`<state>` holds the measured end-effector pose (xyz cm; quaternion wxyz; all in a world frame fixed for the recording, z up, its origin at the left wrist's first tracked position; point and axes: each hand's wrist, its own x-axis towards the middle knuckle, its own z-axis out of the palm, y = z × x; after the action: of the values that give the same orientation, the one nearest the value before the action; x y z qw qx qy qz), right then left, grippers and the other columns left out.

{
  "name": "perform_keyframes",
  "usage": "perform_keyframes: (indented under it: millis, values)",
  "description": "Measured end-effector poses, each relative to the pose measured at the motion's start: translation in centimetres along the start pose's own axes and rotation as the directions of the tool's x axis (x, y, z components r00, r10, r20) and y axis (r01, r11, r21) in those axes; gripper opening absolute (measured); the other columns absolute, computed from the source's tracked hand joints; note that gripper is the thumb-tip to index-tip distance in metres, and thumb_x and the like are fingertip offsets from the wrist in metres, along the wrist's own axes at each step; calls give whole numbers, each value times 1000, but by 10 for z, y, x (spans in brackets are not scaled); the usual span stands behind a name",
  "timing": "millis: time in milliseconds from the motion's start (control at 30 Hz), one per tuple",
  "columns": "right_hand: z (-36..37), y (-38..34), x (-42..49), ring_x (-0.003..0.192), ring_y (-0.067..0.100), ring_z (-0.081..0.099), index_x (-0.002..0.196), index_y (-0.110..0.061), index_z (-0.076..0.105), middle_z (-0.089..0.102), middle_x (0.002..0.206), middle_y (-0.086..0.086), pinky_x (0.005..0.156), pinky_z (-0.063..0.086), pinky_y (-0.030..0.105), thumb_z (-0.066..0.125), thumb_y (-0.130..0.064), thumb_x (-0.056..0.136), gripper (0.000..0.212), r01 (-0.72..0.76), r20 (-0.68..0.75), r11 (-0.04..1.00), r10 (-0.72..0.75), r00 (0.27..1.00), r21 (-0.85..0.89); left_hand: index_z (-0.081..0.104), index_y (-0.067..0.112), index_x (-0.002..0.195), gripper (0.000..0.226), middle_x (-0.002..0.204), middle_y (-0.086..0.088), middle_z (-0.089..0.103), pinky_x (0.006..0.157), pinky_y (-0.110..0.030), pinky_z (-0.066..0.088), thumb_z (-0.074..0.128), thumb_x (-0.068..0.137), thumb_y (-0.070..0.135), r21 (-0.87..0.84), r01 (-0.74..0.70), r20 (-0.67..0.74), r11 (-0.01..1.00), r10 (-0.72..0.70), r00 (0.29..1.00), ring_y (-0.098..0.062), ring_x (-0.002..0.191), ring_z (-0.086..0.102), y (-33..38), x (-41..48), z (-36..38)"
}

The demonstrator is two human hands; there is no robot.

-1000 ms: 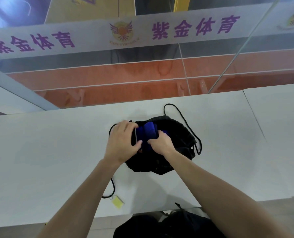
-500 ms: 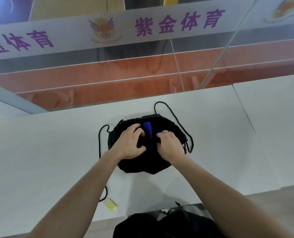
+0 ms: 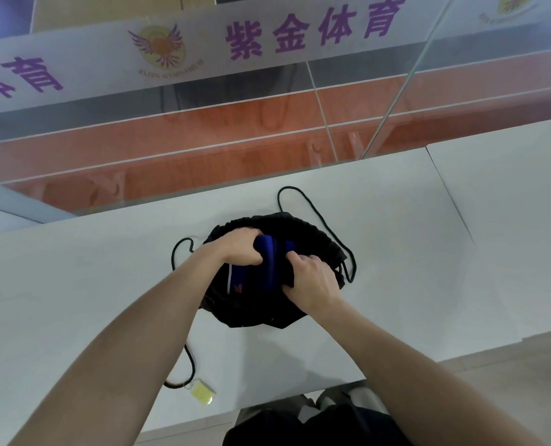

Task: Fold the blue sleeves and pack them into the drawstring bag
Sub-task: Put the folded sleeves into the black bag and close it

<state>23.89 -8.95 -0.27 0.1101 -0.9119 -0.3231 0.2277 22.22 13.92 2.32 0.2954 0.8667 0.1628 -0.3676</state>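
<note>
Both hands at the bag (image 3: 254, 313) mouth: left hand (image 3: 238, 246) clenched on the rim, holding it open, so my right hand (image 3: 312, 281), fingers curled, pushes the sleeves (image 3: 267, 268) in.

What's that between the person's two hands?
In the head view, the folded blue sleeves sit between the left hand and right hand, half inside the black bag.

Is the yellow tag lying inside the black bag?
No, the yellow tag lies on the white table, near its front edge, apart from the black bag.
</note>
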Motion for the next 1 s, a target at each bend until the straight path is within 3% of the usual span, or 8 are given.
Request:
perform_keyframes:
  millis: [167, 400, 533, 600, 733, 867, 933, 1000]
  values:
    - [12, -2, -3, 95, 32, 68, 141, -23, 58, 68, 117, 3, 81, 55, 43, 78, -39, 86, 61, -14, -43, 993, 9, 999, -118, 70, 28, 122, 50, 114, 7, 74, 95, -45, 61, 66, 74, 40, 12, 9, -1, 1000, -9, 1000, -18, 105, 71, -7, -6, -1]
    - [22, -9, 1, 88, 34, 60, 133, -23, 57, 57, 113, 13, 71, 55, 46, 79, -23, 83, 55, -23, -118, 990, 7, 993, -139, 52, 25, 158, 68, 130, -1, 72, 103, -44, 54, 59, 94, 46, 31, 66, -81, 997, -64, 995, -24, 117, 67, -21, -17, 1]
    - [26, -7, 4, 85, 36, 61, 128, -22, 58, 55, 114, 16, 60, 55, 42, 76, -14, 84, 48, -18, -145, 995, 4, 989, -96, 63, 24, 137, 51, 102, 4, 70, 89, -43, 57, 58, 95, 52, 146, 91, -134, 985, -72, 988, -23, 95, 68, -27, -18, -1]
    - [28, -5, 2, 89, 36, 63, 129, -22, 60, 56, 117, 17, 60, 57, 42, 78, -14, 84, 49, -12, -147, 993, -5, 989, -117, 61, 18, 140, 54, 109, -2, 73, 91, -45, 59, 60, 97, 52, 182, 96, -101, 979, -79, 992, -25, 97, 69, -29, -16, 1]
    - [27, 3, -7, 113, 34, 58, 138, -16, 61, 56, 133, 14, 85, 58, 46, 71, -34, 96, 47, 94, -168, 975, -129, 977, -203, 35, 15, 167, 67, 145, -17, 66, 104, -48, 55, 55, 109, 43, 174, 68, -154, 983, -41, 987, -35, 121, 69, -33, -16, 10]
    - [30, 12, -19, 144, 30, 50, 149, -8, 60, 54, 157, 9, 110, 50, 48, 45, -43, 108, 56, 201, -173, 952, -243, 954, -230, 42, 26, 161, 51, 153, -11, 63, 114, -46, 48, 41, 110, 25, 31, -16, -115, 999, 20, 993, -31, 132, 64, -29, -17, 24]
    - [36, 8, -22, 150, 29, 47, 156, -7, 54, 49, 165, 9, 114, 48, 48, 36, -45, 109, 63, 161, -145, 959, -199, 969, -235, 46, 28, 160, 53, 154, -9, 63, 114, -45, 49, 44, 108, 24, 131, -60, -131, 990, 77, 988, -32, 135, 63, -25, -17, 35]
    - [39, 4, -22, 152, 29, 45, 159, -6, 50, 44, 169, 10, 114, 48, 48, 32, -46, 109, 67, 126, -99, 964, -153, 983, -235, 54, 25, 155, 53, 146, -7, 67, 108, -45, 51, 53, 103, 22, 328, -68, -289, 942, 168, 943, -32, 129, 64, -20, -17, 46]
